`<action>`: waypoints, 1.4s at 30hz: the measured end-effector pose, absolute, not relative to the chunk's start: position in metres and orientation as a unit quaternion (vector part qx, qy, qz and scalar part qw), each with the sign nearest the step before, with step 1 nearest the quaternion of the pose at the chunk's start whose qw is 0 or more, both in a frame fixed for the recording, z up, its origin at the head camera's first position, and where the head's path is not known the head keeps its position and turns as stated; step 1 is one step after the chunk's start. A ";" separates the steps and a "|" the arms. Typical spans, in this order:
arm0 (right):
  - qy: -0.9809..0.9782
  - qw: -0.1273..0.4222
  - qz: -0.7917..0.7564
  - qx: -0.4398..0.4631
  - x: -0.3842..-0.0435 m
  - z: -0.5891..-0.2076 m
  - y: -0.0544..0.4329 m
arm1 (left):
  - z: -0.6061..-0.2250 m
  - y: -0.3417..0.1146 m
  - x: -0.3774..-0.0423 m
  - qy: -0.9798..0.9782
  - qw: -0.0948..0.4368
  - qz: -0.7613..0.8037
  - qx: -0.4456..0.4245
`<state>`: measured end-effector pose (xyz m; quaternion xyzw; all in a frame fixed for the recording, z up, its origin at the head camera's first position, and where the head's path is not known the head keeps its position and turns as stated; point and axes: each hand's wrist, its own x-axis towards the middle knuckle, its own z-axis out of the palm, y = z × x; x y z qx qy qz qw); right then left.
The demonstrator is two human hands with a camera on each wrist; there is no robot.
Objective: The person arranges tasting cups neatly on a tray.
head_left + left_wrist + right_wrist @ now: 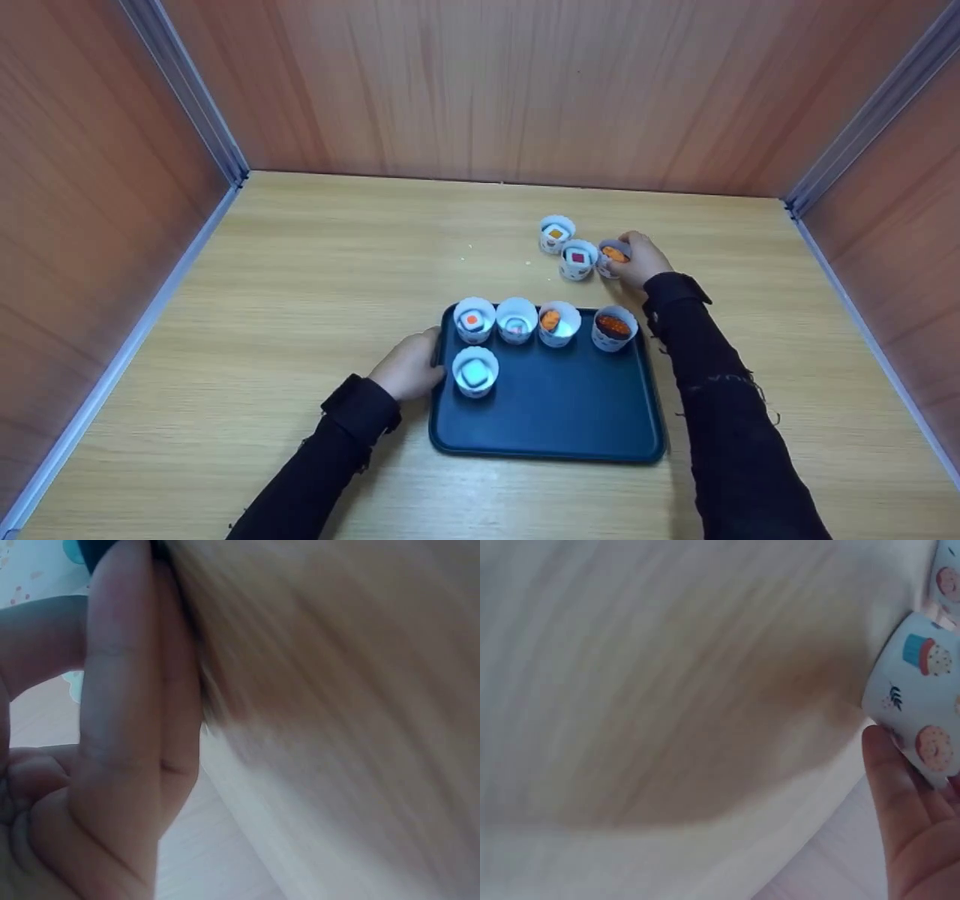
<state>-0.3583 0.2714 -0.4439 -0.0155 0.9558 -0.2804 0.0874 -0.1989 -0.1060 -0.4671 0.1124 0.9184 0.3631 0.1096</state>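
My left hand (409,367) grips the left edge of a dark blue-green tray (562,409), thumb above the rim. In the left wrist view its fingers (124,682) lie along the tray's edge. Beyond the tray's back right corner, my right hand (643,261) holds a small printed paper cup (915,694) with an orange piece (616,254) inside. The right wrist view shows cupcake and doughnut pictures on that cup and fingertips at its side. Close to its left stand a cup with a dark red square (577,257) and a cup with a yellow-orange square (555,233).
Along the tray's back edge stand several filled cups, among them one with a red-orange filling (613,326), slightly tilted. A cup with a pale mint piece (475,372) is at the tray's left side. Wood-grain walls (487,90) enclose the table (337,247); small white crumbs dot it.
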 end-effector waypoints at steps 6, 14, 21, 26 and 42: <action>0.947 0.086 -0.310 0.007 -0.348 -0.447 0.290 | -0.466 -0.102 -0.201 0.914 0.126 0.369 0.110; 0.949 0.029 -0.313 -0.017 -0.324 -0.448 0.310 | -0.466 -0.100 -0.202 0.915 0.125 0.366 0.112; 0.948 0.000 -0.316 -0.041 -0.294 -0.424 0.303 | -0.465 -0.100 -0.203 0.920 0.123 0.353 0.116; 0.948 -0.025 -0.305 -0.087 -0.267 -0.406 0.288 | -0.466 -0.100 -0.202 0.919 0.119 0.355 0.123; 0.915 -0.026 -0.317 -0.249 -0.199 -0.399 0.214 | -0.467 -0.102 -0.201 0.919 0.101 0.355 0.139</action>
